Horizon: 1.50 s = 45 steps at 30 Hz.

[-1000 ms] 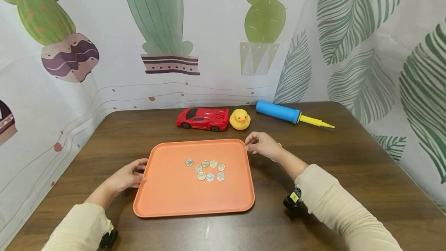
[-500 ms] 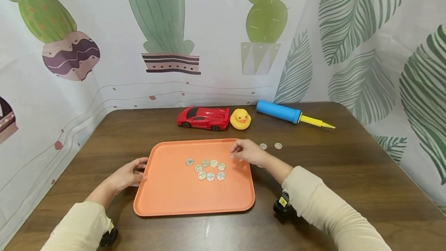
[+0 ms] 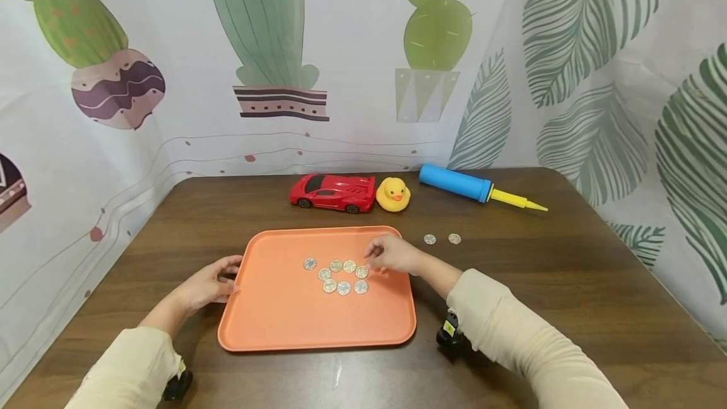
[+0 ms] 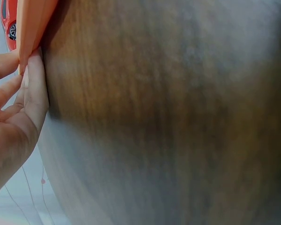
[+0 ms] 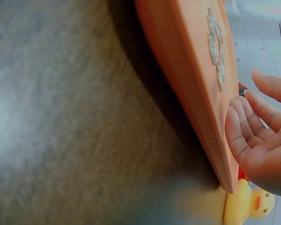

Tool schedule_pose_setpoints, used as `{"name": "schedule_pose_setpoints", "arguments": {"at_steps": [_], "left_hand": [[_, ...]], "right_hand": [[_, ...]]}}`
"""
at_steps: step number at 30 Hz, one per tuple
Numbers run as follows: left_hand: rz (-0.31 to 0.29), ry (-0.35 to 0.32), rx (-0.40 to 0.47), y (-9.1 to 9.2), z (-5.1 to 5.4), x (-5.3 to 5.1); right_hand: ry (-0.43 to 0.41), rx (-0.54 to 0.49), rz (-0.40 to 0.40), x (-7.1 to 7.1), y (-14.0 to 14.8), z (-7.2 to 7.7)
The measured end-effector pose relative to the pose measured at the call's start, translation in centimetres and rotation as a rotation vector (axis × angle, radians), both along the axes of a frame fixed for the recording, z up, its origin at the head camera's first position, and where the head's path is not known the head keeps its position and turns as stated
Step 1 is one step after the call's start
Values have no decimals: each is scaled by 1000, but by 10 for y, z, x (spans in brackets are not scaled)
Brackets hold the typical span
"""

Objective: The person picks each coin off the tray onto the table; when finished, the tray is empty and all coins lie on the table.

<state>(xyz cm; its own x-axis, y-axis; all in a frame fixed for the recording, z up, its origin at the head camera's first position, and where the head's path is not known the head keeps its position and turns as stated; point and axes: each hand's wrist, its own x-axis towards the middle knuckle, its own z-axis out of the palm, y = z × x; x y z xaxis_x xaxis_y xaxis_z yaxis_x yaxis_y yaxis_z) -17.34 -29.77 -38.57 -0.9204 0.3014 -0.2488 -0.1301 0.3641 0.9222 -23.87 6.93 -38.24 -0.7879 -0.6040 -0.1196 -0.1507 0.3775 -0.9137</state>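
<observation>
An orange tray (image 3: 272, 314) lies on the table, with several silvery and gold-toned coins (image 3: 343, 288) on it, most of them in a rough ring. My left hand (image 3: 207, 283) pinches the tray's left rim; the left wrist view shows the rim (image 4: 30, 33) between its fingers. Over the tray's right part is my right hand (image 3: 394, 254), its fingertips close beside the ring's rightmost coins. In the right wrist view, that hand (image 5: 264, 131) has loosely bent fingers, thumb apart, and no object visible between them. Whether its fingertips touch a coin cannot be told.
Two coins (image 3: 442, 239) lie on the brown table (image 3: 488, 251) to the tray's right. Behind the tray stand a red toy car (image 3: 332, 194) and a yellow rubber duck (image 3: 393, 195). A blue hand pump (image 3: 454, 183) with a yellow nozzle lies at the back right, before a printed cloth.
My right hand has moved left and toward me, from the tray's back right corner to near the coins, uncovering two coins on the table. The left hand stays at the rim.
</observation>
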Motion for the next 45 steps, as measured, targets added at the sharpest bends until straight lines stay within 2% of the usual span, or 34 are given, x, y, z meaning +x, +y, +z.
{"name": "schedule_pose_setpoints", "arguments": {"at_steps": [4,12,24,28,29,32,39,45], "left_hand": [[3,2,-6,0,0,0],[3,-3,-7,1,2,1],[-7,-8,-12,-1,0,0],[-42,16,18,-6,-5,-1],[-75,36,52,-10,-9,-4],[-97,52,63,-12,-10,-5],[-3,-6,-3,-1,0,0],[7,-8,-21,0,0,0]], "right_hand": [[13,35,18,0,-4,-1],[170,191,32,1,-11,-2],[355,342,72,3,-17,-5],[357,364,72,3,-18,-4],[356,367,73,3,-19,-4],[360,373,77,4,-19,-3],[334,328,64,6,-18,1],[253,228,28,6,-16,0]]}}
